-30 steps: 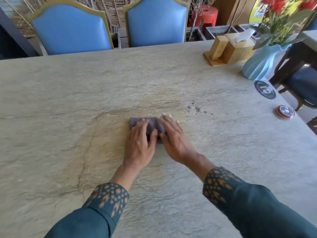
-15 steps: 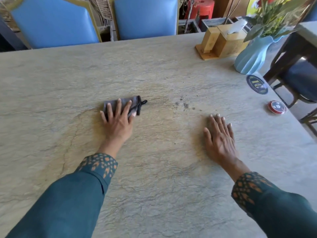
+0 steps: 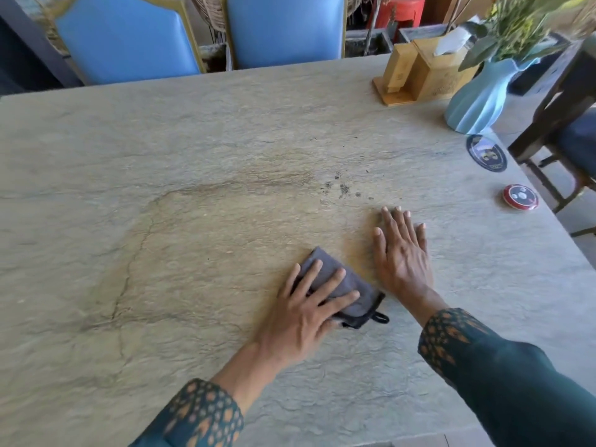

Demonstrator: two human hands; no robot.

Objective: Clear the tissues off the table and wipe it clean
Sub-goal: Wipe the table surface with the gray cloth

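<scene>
Pale veined stone desk [image 3: 161, 221]. Left hand [image 3: 303, 312] lies flat, fingers spread, pressing a folded grey cloth with black trim [image 3: 346, 290] at desk centre-front; grip not closed, palm-down on the cloth. Right hand [image 3: 401, 253] just beside, at the cloth's 2 o'clock, flat and wide on bare stone. Dark crumbs [image 3: 342, 188] at its 11 o'clock. Wooden tissue box [image 3: 432, 74] far back-right, touching nothing but the desk.
</scene>
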